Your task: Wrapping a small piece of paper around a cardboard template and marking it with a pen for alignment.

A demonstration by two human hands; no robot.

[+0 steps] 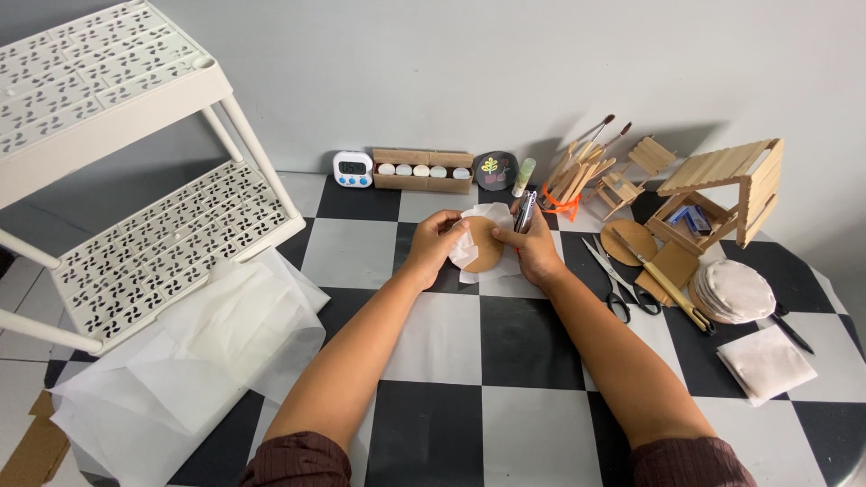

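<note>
My left hand (431,245) pinches the left edge of a round brown cardboard disc (485,245) that lies in a piece of white tissue paper (492,216), held just above the checkered table. My right hand (532,248) grips a small metallic stapler (524,210) and also touches the disc's right edge. The tissue paper is partly folded over the disc.
Scissors (616,281), a long brush (663,284), cardboard pieces (631,239) and a stack of paper-covered discs (738,290) lie at the right. A stick house (722,185), timer (353,169) and a box of small pots (424,169) stand behind. A white rack (135,180) and loose tissue sheets (207,343) are left.
</note>
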